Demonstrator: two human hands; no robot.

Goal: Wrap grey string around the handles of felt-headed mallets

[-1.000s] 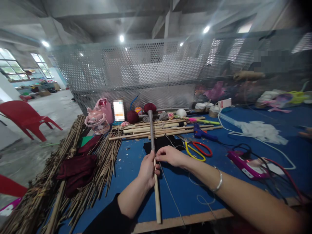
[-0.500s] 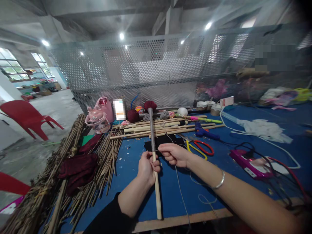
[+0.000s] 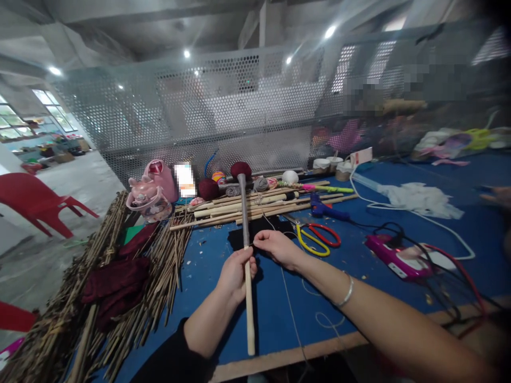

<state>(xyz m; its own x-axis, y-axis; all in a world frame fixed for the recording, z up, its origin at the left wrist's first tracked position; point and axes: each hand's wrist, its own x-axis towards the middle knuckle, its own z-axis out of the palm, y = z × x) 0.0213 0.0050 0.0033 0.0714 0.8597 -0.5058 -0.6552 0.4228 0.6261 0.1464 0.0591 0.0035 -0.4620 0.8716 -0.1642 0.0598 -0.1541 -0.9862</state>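
My left hand (image 3: 236, 272) is closed around a wooden stick (image 3: 249, 314), its thumb lying on top. The stick's far part is wound with grey thread (image 3: 244, 213), and a dark red ball (image 3: 241, 171) shows at the far end. My right hand (image 3: 277, 249), wearing a silver bangle, pinches a thin grey thread (image 3: 290, 303) just right of the stick. The thread runs down over the table's front edge. A black cloth (image 3: 261, 227) lies just beyond my hands. Scissors (image 3: 315, 242) with yellow and red handles rest to the right of my right hand.
Bundled twigs (image 3: 155, 287) and dark red cloth (image 3: 115, 287) cover the left side. Wooden sticks (image 3: 215, 210) and yarn balls lie at the back. On the right are a blue glue gun (image 3: 327, 207), a purple power strip (image 3: 395, 258) and cables. A perforated metal screen (image 3: 223, 106) stands behind.
The view has shifted slightly, so things sit further left. My left thumb now lies across the stick at the end of the winding. My right hand stays close beside it. A person's hand appears at far right.
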